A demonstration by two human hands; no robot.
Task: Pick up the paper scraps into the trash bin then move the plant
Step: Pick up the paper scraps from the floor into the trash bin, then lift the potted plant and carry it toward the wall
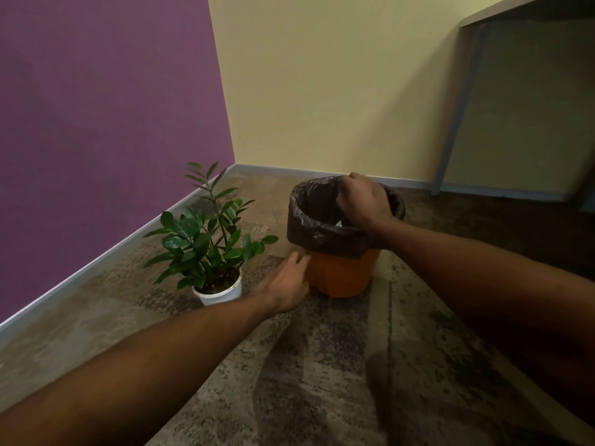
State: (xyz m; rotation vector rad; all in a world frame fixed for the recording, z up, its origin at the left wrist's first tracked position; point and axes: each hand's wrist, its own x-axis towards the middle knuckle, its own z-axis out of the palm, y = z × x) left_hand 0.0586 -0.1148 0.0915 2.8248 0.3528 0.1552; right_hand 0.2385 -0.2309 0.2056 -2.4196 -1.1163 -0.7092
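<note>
At floor corner, 2 hands at bin [341,275]: left hand [289,281] flat on side, fingers relaxed; right hand [360,204] curled over mouth (grasp unclear, contents hidden). Plant [206,239] just left. Risk: left forearm brushes plant, tips it.

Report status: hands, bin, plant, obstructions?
Left hand open, touching side of trash bin. Right hand curled over the rim, grip unclear. Plant upright left of bin, untouched. Nothing between left hand and plant.
</note>
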